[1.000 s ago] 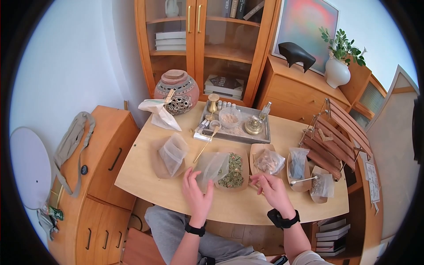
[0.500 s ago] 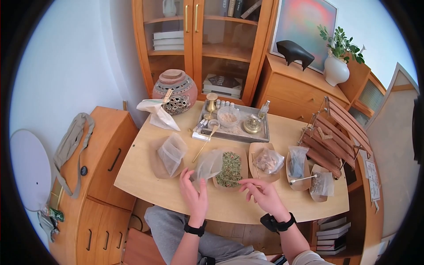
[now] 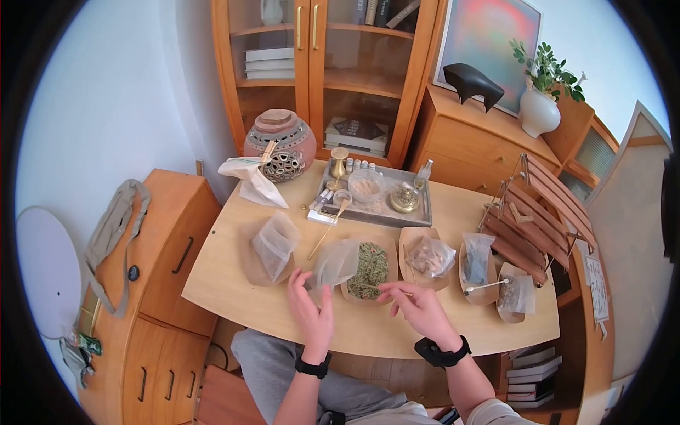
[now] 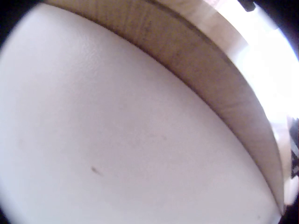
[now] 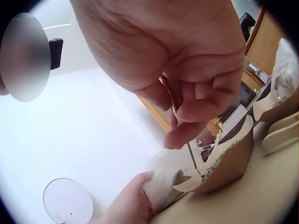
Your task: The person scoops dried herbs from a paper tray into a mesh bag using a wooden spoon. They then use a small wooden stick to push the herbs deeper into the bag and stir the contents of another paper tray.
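Chopped green dried herbs fill a brown paper tray near the middle of the table's front edge. My right hand hovers at the tray's near right corner, pinching a thin brass-coloured stick between thumb and fingers. In the right wrist view the stick slants down, its lower end at the herbs. At the tray's left side, my left hand holds a translucent bag between thumb and fingers, the bag's mouth overlapping the herbs. The left wrist camera misses the hand.
More paper trays hold a translucent bag, bagged pale chips, a bluish bag and a bag with dark bits. Behind stand a grey tray of small vessels and a clay pot. A slatted wooden rack stands right.
My right hand has moved left with the stick, from in front of the pale chips to the herb tray. The bag at my left hand has shifted slightly left.
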Demonstrator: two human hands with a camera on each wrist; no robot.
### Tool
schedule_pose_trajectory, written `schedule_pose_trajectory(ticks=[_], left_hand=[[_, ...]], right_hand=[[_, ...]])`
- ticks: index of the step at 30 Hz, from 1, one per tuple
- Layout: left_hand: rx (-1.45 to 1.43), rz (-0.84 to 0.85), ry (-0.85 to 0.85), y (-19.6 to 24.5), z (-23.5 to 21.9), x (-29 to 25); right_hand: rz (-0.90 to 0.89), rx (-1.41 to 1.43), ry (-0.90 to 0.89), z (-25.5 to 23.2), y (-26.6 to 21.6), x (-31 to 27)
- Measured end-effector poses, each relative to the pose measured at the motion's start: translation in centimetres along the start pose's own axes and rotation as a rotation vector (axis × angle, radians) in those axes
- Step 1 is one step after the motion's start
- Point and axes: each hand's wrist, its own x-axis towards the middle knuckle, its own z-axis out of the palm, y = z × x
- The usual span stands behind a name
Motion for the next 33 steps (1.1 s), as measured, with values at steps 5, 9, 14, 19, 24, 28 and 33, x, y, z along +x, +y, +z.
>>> schedule_pose_trajectory(ticks=[5, 9, 14, 19, 24, 28, 33], left_hand=[[0.035, 0.019, 0.003, -0.2, -0.2, 0.0], [0.002, -0.016, -0.036, 0.1, -0.2, 0.0], [0.000, 0.018, 0.004, -0.3, 0.1, 0.0], [0.012, -0.018, -0.045, 0.2, -0.4, 0.0], [0.010, 0.001, -0.026, -0.2, -0.1, -0.1], [-0.009, 0.008, -0.003, -0.3, 0.0, -0.1], [0.020, 0.004, -0.013, -0.4, -0.1, -0.2]], right_hand=[[0.039, -0.113, 0.003, 0.1, 0.2, 0.8], [-0.021, -0.163, 0.109, -0.7, 0.5, 1.0], [-0.054, -0.045, 0.041, 0.3, 0.0, 1.2], [-0.009, -0.077, 0.027, 0.6, 1.0, 1.8], [-0.014, -0.125, 0.125, -0.6, 1.4, 1.8], [-0.073, -0.058, 0.102, 0.1, 0.6, 2.0], [-0.018, -0.131, 0.068, 0.9, 0.2, 2.8]])
